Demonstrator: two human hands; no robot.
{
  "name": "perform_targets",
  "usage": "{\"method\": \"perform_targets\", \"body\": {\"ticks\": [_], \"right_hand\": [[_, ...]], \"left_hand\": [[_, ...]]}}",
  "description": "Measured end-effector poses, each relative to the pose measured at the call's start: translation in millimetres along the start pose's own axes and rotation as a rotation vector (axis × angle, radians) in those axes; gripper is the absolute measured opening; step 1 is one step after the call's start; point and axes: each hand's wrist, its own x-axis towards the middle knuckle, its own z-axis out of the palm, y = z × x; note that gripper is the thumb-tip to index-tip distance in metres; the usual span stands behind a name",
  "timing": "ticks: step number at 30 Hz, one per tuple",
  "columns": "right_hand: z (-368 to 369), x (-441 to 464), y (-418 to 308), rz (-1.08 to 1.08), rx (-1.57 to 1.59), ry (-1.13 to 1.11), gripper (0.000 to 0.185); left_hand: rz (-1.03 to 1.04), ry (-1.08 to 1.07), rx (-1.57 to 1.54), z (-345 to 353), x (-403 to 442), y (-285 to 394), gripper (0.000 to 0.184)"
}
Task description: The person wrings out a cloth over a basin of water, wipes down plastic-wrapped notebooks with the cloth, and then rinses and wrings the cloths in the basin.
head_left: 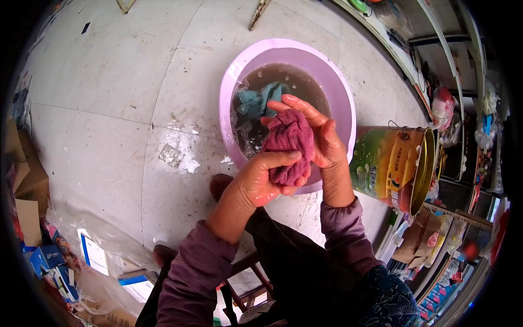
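A wet, crumpled maroon cloth [289,143] is bunched up above the near part of a pink plastic basin [231,82]. My left hand [261,177] holds it from below, thumb pressed across its front and fingertips curled round its lower end. My right hand [327,140] is cupped against the cloth's far right side, its wet fingers stretched out along the top rather than wrapped round it. Murky, sudsy water [289,76] fills part of the basin. A teal cloth [260,101] lies partly sunk in it, beyond my hands.
A large printed metal bucket [389,163] lies on its side just right of the basin. Shelves with goods [452,109] line the right side. Cardboard boxes [30,174] and clear plastic wrap [103,240] lie at left. The tiled floor [98,125] has wet patches.
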Motion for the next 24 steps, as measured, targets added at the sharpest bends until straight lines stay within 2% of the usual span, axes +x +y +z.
{"method": "perform_targets", "body": {"ticks": [1,3,4,6,7,8,9,10,11,13,14,15,16,17,19,20,22,23,24], "right_hand": [[0,-1,6,-0.023,0.087,-0.014,0.095],[4,0,20,-0.067,0.159,-0.007,0.111],[13,2,19,-0.067,0.161,-0.005,0.111],[32,3,6,-0.085,0.203,0.041,0.118],[32,2,5,-0.153,0.272,0.079,0.089],[21,2,5,-0.154,0.271,0.080,0.089],[1,3,8,-0.161,0.245,-0.003,0.070],[0,8,5,-0.167,0.219,-0.086,0.053],[11,4,-1,-0.105,0.179,0.124,0.023],[8,6,0,-0.075,0.086,0.205,0.021],[8,6,0,-0.043,-0.009,0.289,0.019],[10,7,1,0.008,-0.061,0.369,0.018],[10,8,2,0.008,-0.061,0.369,0.018],[9,9,4,0.033,-0.036,0.427,0.018],[6,12,9,0.058,-0.012,0.484,0.018],[3,13,13,0.053,-0.061,0.554,0.018],[0,14,20,0.049,-0.111,0.622,0.018],[-1,14,23,0.073,-0.128,0.676,0.018],[0,14,25,0.098,-0.144,0.731,0.017]], "left_hand": [[-0.002,-0.098,-0.198,2,1,-3,0.041],[-0.018,-0.147,-0.299,7,5,-9,0.042],[-0.035,-0.193,-0.400,11,6,-12,0.043],[-0.042,-0.145,-0.439,15,8,-16,0.044],[-0.030,-0.139,-0.365,11,10,-19,0.045],[-0.019,-0.134,-0.290,11,11,-18,0.046],[-0.042,-0.029,-0.218,15,9,-17,0.034],[-0.042,-0.029,-0.218,18,9,-12,0.034],[-0.050,0.071,-0.079,20,10,-6,0.025],[-0.049,0.308,0.127,20,14,-3,0.010],[-0.050,0.310,0.126,19,16,-2,0.010],[-0.047,0.405,0.287,18,19,-1,0.011],[-0.041,0.500,0.449,16,21,0,0.012],[-0.041,0.501,0.449,12,24,-4,0.012],[0.320,0.517,0.756,-3,35,-15,0.011],[0.321,0.516,0.756,-12,39,-19,0.011],[0.438,0.743,1.573,-20,45,-19,0.012],[0.439,0.745,1.573,-16,44,-19,0.012],[0.397,0.847,1.643,-11,43,-22,0.014]]}}
